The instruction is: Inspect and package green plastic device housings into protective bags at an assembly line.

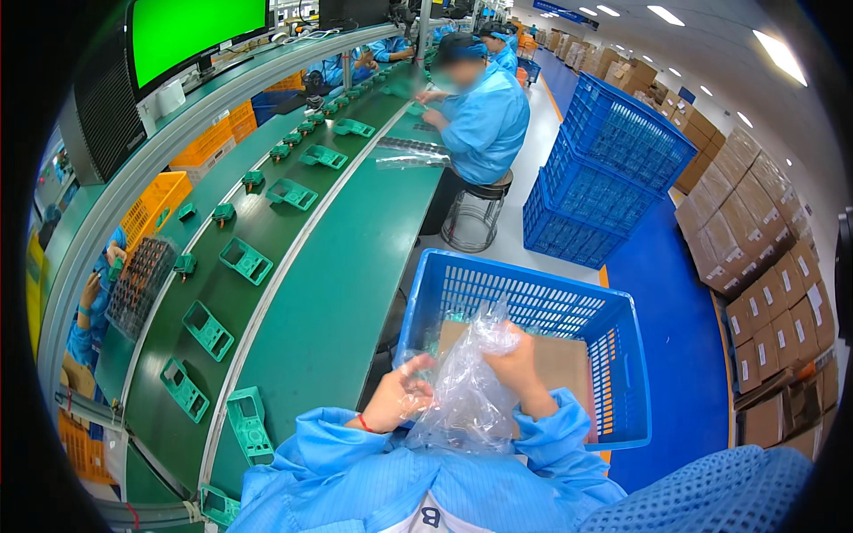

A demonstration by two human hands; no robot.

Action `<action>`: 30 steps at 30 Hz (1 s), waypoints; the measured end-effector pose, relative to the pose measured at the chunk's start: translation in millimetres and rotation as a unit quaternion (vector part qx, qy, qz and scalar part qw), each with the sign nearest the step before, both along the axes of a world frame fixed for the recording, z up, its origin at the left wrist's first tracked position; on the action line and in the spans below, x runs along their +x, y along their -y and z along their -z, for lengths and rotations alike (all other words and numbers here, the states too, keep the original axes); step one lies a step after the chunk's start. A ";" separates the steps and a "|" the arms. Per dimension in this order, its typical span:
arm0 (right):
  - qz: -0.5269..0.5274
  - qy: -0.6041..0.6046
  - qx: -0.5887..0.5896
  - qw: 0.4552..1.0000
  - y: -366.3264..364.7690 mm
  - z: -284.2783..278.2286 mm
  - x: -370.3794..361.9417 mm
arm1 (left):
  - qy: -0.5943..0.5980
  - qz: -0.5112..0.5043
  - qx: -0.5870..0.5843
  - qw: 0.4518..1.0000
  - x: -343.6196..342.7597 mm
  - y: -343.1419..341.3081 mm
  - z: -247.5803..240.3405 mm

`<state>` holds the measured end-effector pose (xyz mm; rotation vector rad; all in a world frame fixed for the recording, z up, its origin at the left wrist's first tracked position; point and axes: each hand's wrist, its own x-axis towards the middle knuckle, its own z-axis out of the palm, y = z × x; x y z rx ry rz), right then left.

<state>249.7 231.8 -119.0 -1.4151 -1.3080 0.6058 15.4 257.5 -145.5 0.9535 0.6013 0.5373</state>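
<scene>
A crumpled clear plastic bag [464, 404] is held up before my chest, over the near side of a blue plastic crate [633, 355]. My right hand [514, 360] is closed round the bag's upper part. On its other side is my left hand [400, 393], with fingers apart and slightly bent, close against the film; whether the fingertips touch it is hard to make out. A brown cardboard sheet [569, 366] lies inside the crate, partly hidden by the bag and my right hand.
Left of me, green plastic housings [246, 260] line a conveyor belt [267, 226]; one green housing [250, 425] lies on the green worktable [329, 293]. A co-worker [484, 115] sits on a stool [477, 213] ahead. Stacked blue crates [595, 169] and wrapped cartons [737, 213] stand at right.
</scene>
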 end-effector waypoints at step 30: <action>-0.228 0.206 0.072 0.949 36.0 46.3 -57.3 | 0.149 -0.027 0.017 0.988 -9.0 8.0 19.1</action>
